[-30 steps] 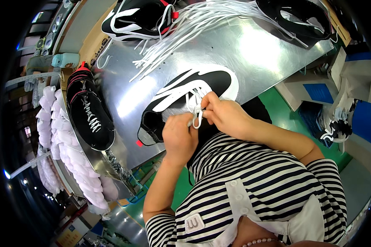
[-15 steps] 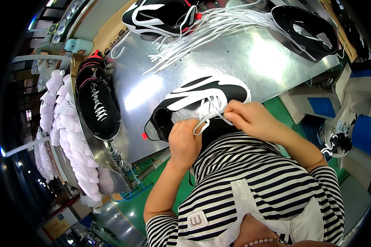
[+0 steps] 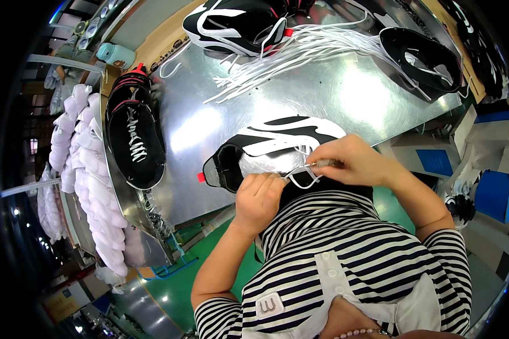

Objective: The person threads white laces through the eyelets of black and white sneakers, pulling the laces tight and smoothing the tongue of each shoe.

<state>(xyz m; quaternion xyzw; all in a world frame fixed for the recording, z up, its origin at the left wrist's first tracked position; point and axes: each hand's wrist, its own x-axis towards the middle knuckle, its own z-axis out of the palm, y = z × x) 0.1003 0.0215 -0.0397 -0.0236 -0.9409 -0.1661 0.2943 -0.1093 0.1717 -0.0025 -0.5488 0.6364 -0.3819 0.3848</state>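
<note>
A black and white sneaker (image 3: 266, 144) lies on its side at the near edge of the metal table, its red heel tab to the left. At its lacing, my left hand (image 3: 260, 195) is closed, pinching a white shoelace (image 3: 297, 170) at the fingertips. My right hand (image 3: 353, 161) is closed on a slim metal-tipped tool (image 3: 327, 163), whose point reaches to the lace loop between both hands. Whether it hooks the lace is too small to tell. Clear wrapping or pale lining shows in the shoe's tongue area.
White laces (image 3: 288, 59) lie in a bundle across the far side of the metal table (image 3: 209, 152). Another sneaker (image 3: 232, 25) sits behind, a black upper (image 3: 421, 59) at far right, a black shoe (image 3: 134, 135) at left. White stacked pieces (image 3: 96, 186) hang beyond the left edge.
My right hand has come down and left toward my left hand, and a slim tool now shows in it. The lace loop between my hands has opened wider.
</note>
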